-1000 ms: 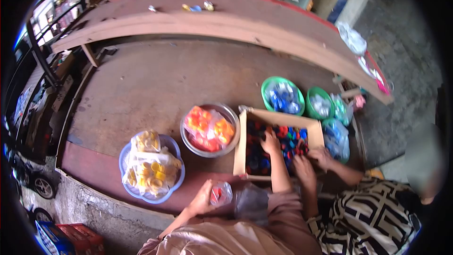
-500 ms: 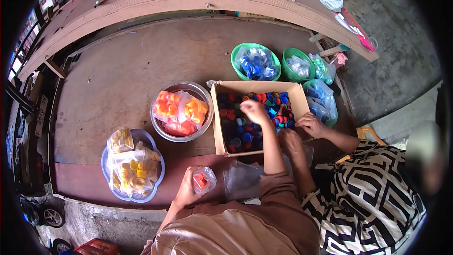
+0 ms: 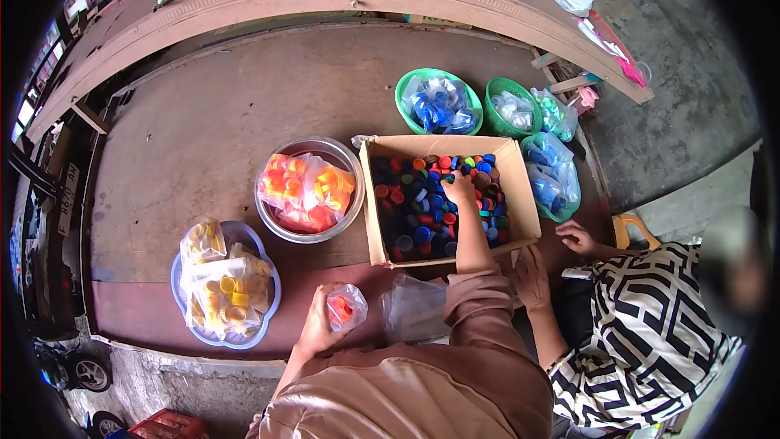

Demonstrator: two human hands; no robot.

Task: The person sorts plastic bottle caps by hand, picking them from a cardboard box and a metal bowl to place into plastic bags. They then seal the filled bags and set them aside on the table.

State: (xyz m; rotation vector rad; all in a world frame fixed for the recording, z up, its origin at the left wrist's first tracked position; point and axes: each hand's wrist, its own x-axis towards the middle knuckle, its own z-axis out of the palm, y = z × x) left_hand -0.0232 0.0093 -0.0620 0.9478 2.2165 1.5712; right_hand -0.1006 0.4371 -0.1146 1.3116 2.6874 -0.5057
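Note:
My left hand (image 3: 319, 323) is closed around a small clear plastic bag (image 3: 348, 309) with orange-red bottle caps inside, held over the table's front edge. Inside the cardboard box (image 3: 371, 228), my right hand (image 3: 460, 189) reaches down among loose bottle caps (image 3: 422, 234) of blue, red, green and dark colours. Its fingers are curled together at the caps, and what lies between them is too small to make out. Flat clear plastic bags (image 3: 413, 309) lie between my arms, in front of the box.
A metal bowl (image 3: 357, 215) holds bagged orange caps; a pale blue basin (image 3: 274, 309) holds bagged yellow caps. Green baskets (image 3: 400, 106) with bagged caps stand behind the box. Close on my right, a co-worker's hands (image 3: 532, 276) are near the box corner. A wooden rail (image 3: 325, 6) crosses the back.
My right hand has moved right and down into the caps. The co-worker's hands have drawn back from the box's right side. My left hand still holds its bag.

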